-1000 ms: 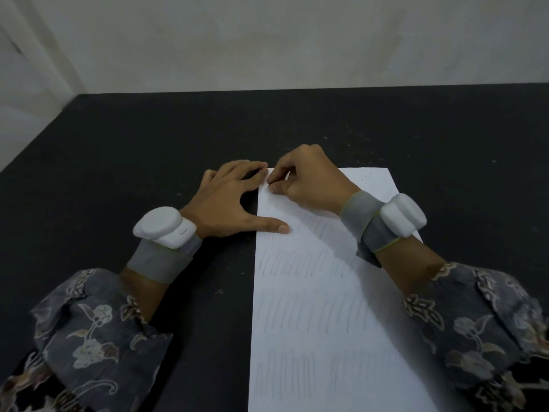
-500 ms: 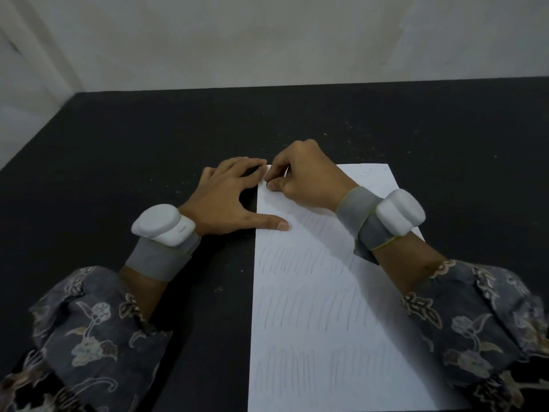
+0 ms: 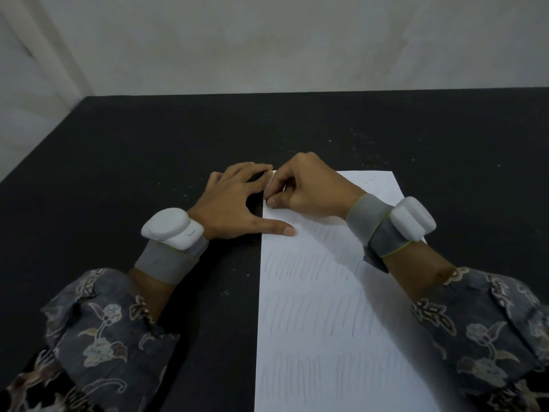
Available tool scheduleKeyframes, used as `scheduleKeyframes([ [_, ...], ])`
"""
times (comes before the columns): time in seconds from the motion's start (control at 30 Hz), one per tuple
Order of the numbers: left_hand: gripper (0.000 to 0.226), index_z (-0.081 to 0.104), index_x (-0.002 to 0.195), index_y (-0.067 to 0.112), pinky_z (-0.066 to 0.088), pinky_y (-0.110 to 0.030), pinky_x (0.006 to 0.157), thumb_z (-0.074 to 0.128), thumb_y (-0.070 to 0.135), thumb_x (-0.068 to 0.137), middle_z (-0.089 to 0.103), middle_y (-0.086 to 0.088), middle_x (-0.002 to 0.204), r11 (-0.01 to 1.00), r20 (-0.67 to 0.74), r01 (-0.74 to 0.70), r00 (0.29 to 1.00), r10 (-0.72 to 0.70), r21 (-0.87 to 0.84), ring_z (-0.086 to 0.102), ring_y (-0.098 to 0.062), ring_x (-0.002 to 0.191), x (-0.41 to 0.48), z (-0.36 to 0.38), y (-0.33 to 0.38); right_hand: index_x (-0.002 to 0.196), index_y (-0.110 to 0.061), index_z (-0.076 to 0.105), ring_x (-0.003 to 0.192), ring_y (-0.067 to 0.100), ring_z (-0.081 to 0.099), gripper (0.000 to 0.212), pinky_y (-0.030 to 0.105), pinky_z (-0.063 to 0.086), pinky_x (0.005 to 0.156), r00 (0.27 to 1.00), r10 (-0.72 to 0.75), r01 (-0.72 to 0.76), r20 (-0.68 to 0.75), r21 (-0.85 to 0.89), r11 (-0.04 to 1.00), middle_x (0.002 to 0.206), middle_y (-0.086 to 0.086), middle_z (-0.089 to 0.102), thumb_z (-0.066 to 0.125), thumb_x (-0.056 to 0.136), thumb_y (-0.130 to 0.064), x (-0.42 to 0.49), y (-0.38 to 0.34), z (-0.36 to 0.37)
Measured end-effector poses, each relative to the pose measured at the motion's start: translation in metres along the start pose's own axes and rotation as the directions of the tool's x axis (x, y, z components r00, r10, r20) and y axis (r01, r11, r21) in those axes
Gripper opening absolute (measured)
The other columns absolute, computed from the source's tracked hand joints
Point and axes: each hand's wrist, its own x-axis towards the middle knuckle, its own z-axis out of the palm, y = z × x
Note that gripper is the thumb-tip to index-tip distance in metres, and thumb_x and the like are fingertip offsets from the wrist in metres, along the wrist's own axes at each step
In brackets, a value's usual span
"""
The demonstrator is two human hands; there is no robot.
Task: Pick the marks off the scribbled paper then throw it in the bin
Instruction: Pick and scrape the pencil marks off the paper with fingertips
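At the near edge of the black table (image 3: 148, 150), two patterned floral sleeves come in from the bottom corners, left sleeve (image 3: 98, 331) and right sleeve (image 3: 487, 328). Each wrist has a grey strap with a white pod on it: left pod (image 3: 170, 228), right pod (image 3: 413, 220). The scribbled paper (image 3: 320, 322) lies flat, right of centre, long side running from the near edge toward the far edge; rows of faint pencil strokes cover its near and middle parts, far right corner looks mostly bare. Left hand (image 3: 234, 203) lies flat on the table just beside the paper's left edge, fingers straight and spread, thumb stretched across onto the sheet and pressing it down, index tip at the far left corner. Right hand (image 3: 309, 188) sits on the paper's far left corner, fingers curled, thumb and index tips pinched together against the sheet right at its left edge; whether a small white object is held in the pinch can't be told. The two hands nearly touch there. Light specks dot the table around the hands. Past the far edge, a plain pale wall (image 3: 297, 40).
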Motion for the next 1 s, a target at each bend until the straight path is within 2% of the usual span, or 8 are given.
scheduleKeyframes([
  [0.07, 0.113, 0.032, 0.145, 0.042, 0.008, -0.036, 0.111, 0.033, 0.095, 0.046, 0.017, 0.017, 0.156, 1.0, -0.003, -0.006, 1.0, 0.006, -0.008, 0.007, -0.01, 0.144, 0.0001, 0.0004, -0.0003, 0.095, -0.013, 0.074, 0.08, 0.008, 0.063, 0.013, 0.021, 0.053, 0.078, 0.999, -0.002, 0.002, 0.038, -0.002, 1.0, 0.089, -0.003, 0.069, 0.07, 0.083, -0.013, 0.0001, -0.0021, -0.0011],
  [0.2, 0.115, 0.029, 0.147, 0.041, 0.006, -0.036, 0.111, 0.033, 0.095, 0.045, 0.016, 0.017, 0.156, 1.0, 0.004, 0.003, 1.0, -0.003, -0.007, 0.006, -0.009, 0.143, 0.0012, 0.0005, -0.0009, 0.1, -0.009, 0.072, 0.076, 0.007, 0.059, 0.015, 0.01, 0.045, 0.066, 0.996, 0.012, -0.016, -0.089, -0.048, 0.999, 0.097, 0.003, 0.067, 0.066, 0.086, -0.009, 0.0024, -0.0026, 0.0028],
  [0.4, 0.114, 0.034, 0.145, 0.04, 0.008, -0.036, 0.11, 0.032, 0.096, 0.046, 0.017, 0.018, 0.155, 1.0, -0.003, -0.003, 1.0, 0.003, 0.001, 0.006, -0.007, 0.142, 0.0004, 0.0011, -0.0012, 0.093, -0.014, 0.075, 0.077, 0.005, 0.062, 0.011, 0.017, 0.05, 0.073, 0.997, -0.007, 0.007, 0.075, -0.001, 1.0, 0.083, -0.008, 0.067, 0.072, 0.082, -0.012, -0.0002, -0.0036, -0.0058],
  [0.53, 0.12, 0.026, 0.15, 0.036, 0.006, -0.036, 0.112, 0.031, 0.095, 0.045, 0.015, 0.018, 0.156, 1.0, 0.007, 0.011, 1.0, -0.012, 0.013, 0.005, -0.007, 0.143, 0.0008, 0.0007, -0.0007, 0.099, -0.009, 0.073, 0.075, 0.008, 0.06, 0.014, 0.011, 0.047, 0.065, 0.996, 0.017, -0.022, -0.09, -0.06, 0.998, 0.09, 0.001, 0.067, 0.067, 0.086, -0.009, 0.0034, 0.0003, -0.0004],
  [0.6, 0.119, 0.026, 0.149, 0.038, 0.006, -0.036, 0.112, 0.031, 0.095, 0.045, 0.015, 0.018, 0.156, 1.0, 0.007, 0.007, 1.0, -0.007, 0.013, 0.005, -0.008, 0.143, 0.0007, 0.0009, -0.0002, 0.098, -0.008, 0.072, 0.077, 0.01, 0.061, 0.013, 0.012, 0.049, 0.067, 0.993, 0.005, -0.013, -0.117, -0.071, 0.997, 0.094, 0.004, 0.068, 0.066, 0.086, -0.008, 0.0028, -0.0004, 0.0023],
  [0.73, 0.118, 0.035, 0.143, 0.043, 0.008, -0.036, 0.11, 0.029, 0.101, 0.04, 0.017, 0.019, 0.155, 1.0, -0.008, -0.017, 1.0, 0.017, -0.011, 0.006, -0.008, 0.143, 0.0004, 0.0009, -0.0017, 0.092, -0.013, 0.074, 0.079, 0.005, 0.061, 0.01, 0.018, 0.051, 0.075, 0.997, -0.028, 0.028, 0.066, 0.001, 1.0, 0.086, -0.006, 0.067, 0.07, 0.083, -0.011, -0.0002, -0.0036, -0.0027],
  [0.9, 0.123, 0.023, 0.151, 0.035, 0.006, -0.037, 0.113, 0.029, 0.096, 0.045, 0.013, 0.017, 0.157, 0.999, 0.016, 0.012, 1.0, -0.013, 0.031, 0.003, -0.007, 0.143, 0.0015, 0.0001, 0.0001, 0.098, -0.008, 0.073, 0.074, 0.007, 0.059, 0.014, 0.013, 0.05, 0.068, 0.99, 0.022, -0.029, -0.138, -0.052, 0.998, 0.09, 0.0, 0.065, 0.067, 0.086, -0.008, 0.0047, 0.003, 0.0012],
  [1.0, 0.124, 0.028, 0.149, 0.038, 0.007, -0.035, 0.111, 0.029, 0.1, 0.041, 0.014, 0.018, 0.156, 1.0, 0.006, 0.0, 1.0, 0.0, 0.019, 0.005, -0.007, 0.143, 0.0008, 0.001, -0.0011, 0.096, -0.011, 0.074, 0.076, 0.005, 0.06, 0.012, 0.012, 0.049, 0.069, 0.999, 0.001, -0.002, -0.032, -0.025, 1.0, 0.089, -0.004, 0.066, 0.069, 0.085, -0.011, 0.0024, 0.0021, -0.0003],
])
